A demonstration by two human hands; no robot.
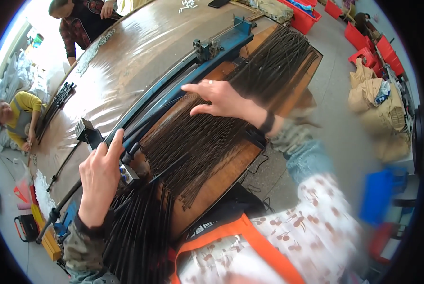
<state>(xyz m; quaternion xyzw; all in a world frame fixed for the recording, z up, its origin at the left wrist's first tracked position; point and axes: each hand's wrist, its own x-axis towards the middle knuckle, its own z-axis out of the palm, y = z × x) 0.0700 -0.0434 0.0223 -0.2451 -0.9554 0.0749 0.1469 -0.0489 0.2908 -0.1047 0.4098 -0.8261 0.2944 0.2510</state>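
Note:
My left hand (99,177) is at the near end of a long blue rail fixture (212,59), its index finger pointing up along the rail. A black rod (70,193) runs in from the lower left beneath this hand, whose lower fingers curl around it, partly hidden. Over the rail's middle, my right hand (221,98) has its thumb and index finger spread apart, the fingertips close to a dark coil spring (173,102) lying along the rail. Below that hand lie many long, thin coil springs (188,137) in a bundle.
More springs (273,61) lie at the table's far right. Black rods (138,232) are heaped nearest me. Plastic film covers the round table (141,47). Two people (20,116) are at its left and far sides. Red bins (304,16) and brown sacks (375,94) stand at right.

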